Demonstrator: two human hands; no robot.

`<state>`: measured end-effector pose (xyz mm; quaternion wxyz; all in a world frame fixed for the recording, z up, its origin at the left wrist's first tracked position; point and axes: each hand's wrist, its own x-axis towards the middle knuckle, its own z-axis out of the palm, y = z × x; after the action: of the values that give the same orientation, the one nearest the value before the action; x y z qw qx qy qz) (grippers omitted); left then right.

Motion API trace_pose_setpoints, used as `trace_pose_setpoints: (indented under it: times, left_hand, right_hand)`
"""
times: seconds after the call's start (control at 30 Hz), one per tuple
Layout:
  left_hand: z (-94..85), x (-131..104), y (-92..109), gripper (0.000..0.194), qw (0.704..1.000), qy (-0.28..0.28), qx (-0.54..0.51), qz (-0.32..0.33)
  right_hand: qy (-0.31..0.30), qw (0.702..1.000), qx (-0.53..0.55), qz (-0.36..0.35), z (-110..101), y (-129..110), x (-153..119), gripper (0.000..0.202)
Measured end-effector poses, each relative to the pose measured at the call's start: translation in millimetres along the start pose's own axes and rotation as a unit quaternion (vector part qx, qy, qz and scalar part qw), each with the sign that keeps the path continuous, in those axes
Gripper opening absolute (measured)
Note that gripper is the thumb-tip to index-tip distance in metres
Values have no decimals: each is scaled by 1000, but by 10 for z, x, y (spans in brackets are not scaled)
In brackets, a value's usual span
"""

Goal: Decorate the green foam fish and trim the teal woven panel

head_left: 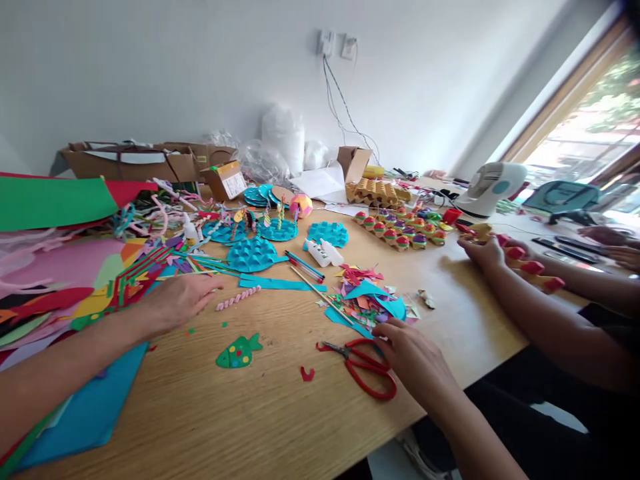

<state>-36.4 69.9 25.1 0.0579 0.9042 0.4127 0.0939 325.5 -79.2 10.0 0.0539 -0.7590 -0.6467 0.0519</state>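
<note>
My left hand hovers palm down over the left side of the table, fingers stretched out and holding nothing I can see. Just beyond its fingertips lies a twisted pink pipe cleaner. A green paper fish with coloured dots lies flat between my hands. At the right, my right hand has loosely bent fingers at the edge of the red-handled scissors; whether it touches them I cannot tell. The scissors' blades point left, near a small red paper scrap. A wooden stick leads to the paper scraps.
Coloured paper sheets pile up at the left. Blue-painted egg-tray pieces, glue bottles and pens lie mid-table. Painted egg cartons stand behind. At the right, another person's hands hold a red-and-yellow egg-carton strip.
</note>
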Motion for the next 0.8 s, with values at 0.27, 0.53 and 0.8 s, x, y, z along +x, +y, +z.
trace_pose_setpoints:
  times: [0.27, 0.53, 0.8]
  left_hand:
    - [33, 170, 461, 31, 995, 5, -55, 83]
    - [103, 291, 785, 30, 987, -19, -77, 139]
    - [182, 242, 888, 31, 985, -45, -87, 141]
  right_hand:
    - [24, 998, 10, -53, 30, -18, 310, 21]
    - [-15, 991, -83, -103, -143, -283, 852, 23]
    - [-107, 981, -111, -122, -39, -314, 1354, 14]
